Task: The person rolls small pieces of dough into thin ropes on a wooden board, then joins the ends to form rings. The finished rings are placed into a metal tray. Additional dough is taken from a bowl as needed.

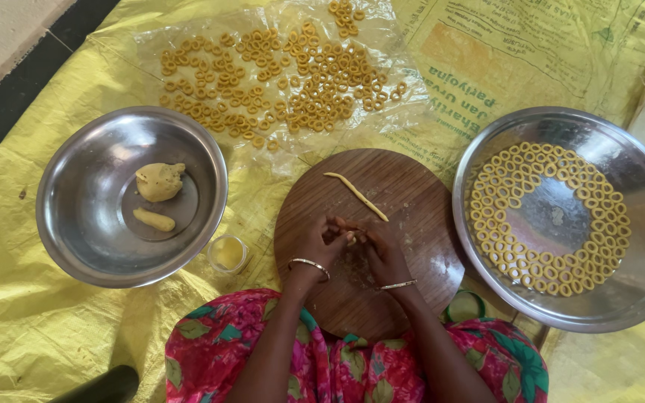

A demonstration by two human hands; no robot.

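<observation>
While we work over the round wooden board, our left hand and right hand meet, fingertips pinching a small dough piece between them; a dough strip lies on the board just beyond.

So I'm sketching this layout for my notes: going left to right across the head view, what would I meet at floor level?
Steel bowl holding dough lumps → small yellow-filled cup → left hand → right hand, both over the round wooden board → steel plate ringed with dough rings.
</observation>
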